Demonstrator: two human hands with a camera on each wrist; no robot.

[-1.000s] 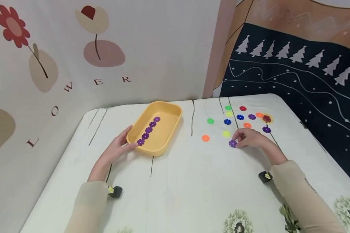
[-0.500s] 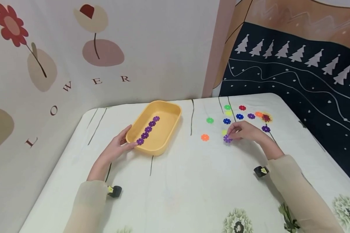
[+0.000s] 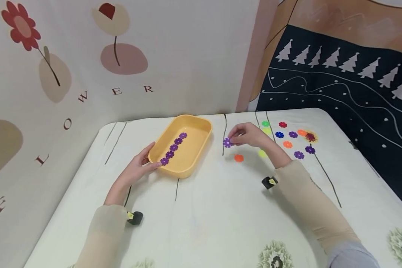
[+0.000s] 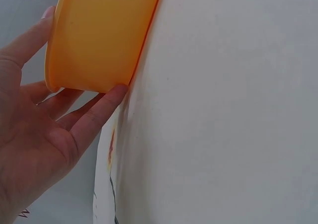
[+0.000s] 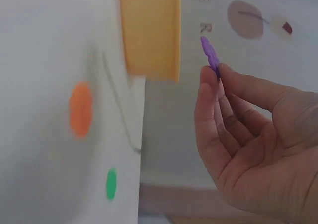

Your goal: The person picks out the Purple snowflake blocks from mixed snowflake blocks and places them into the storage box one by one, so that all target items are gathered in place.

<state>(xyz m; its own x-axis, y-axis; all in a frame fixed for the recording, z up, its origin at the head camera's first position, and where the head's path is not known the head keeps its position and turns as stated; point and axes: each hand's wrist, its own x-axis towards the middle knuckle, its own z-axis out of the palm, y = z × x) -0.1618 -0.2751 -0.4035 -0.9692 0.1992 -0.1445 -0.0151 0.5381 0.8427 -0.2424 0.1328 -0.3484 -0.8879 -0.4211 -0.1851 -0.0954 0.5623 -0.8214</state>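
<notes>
Plainly, on the white-clothed table [image 3: 214, 219], a yellow tray [image 3: 191, 149] set aslant, long axis running from near left to far right. Held at its near-left corner by the left hand [image 3: 139, 166], the nearer of the two, with thumb at the rim. Off to the tray's right, above the cloth, the right hand [image 3: 251, 135], in a narrow pinch. Inside the tray, a row of five purple pieces [image 3: 174, 148] along that same axis. Between right thumb and fingertips, one purple flower piece [image 3: 227, 142], jutting leftward toward the tray, outside its right wall and apart from it.
</notes>
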